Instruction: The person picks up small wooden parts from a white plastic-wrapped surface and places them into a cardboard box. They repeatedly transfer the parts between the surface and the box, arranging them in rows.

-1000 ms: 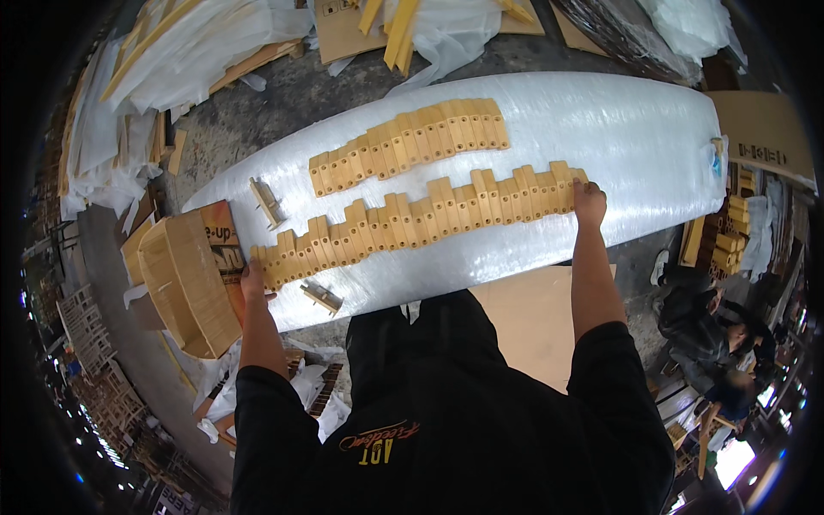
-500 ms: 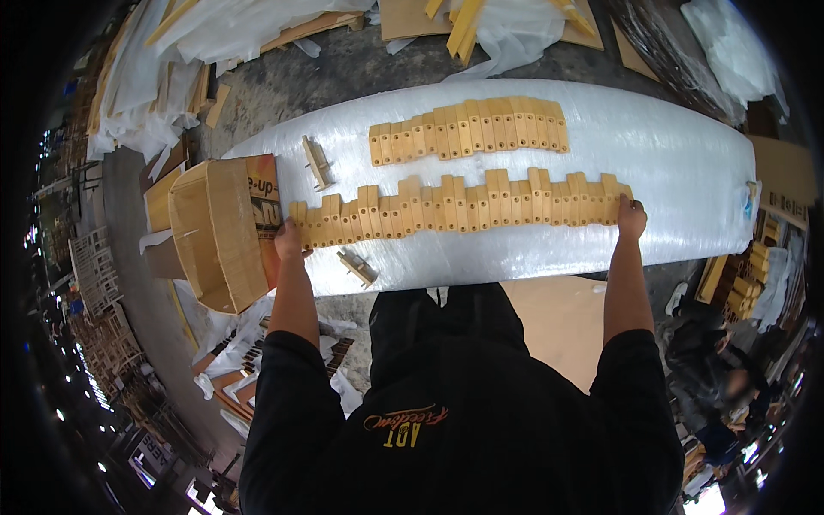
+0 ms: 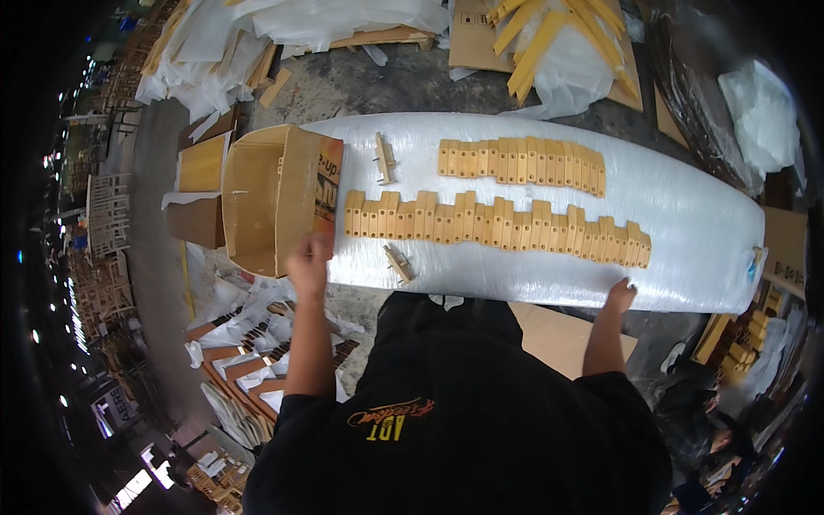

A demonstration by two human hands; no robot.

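A long stepped row of wooden blocks with drilled holes lies across the plastic-wrapped table, and a shorter row of similar blocks lies behind it. My left hand is in front of the cardboard box, off the left end of the long row; motion smears its fingers. Over the table's front edge, my right hand has curled fingers, apart from the blocks, and nothing shows in it. Two small wooden pieces with pins lie by the rows, one behind and one in front.
Wrapped boards and yellow wooden strips lie on the floor behind the table. Brown slats with white wrapping are at the lower left. A cardboard sheet lies before me. Another person is at the lower right.
Both hands have let go of the ends of the long row and drawn back toward me. The view has shifted, so the table and box appear farther right and lower.
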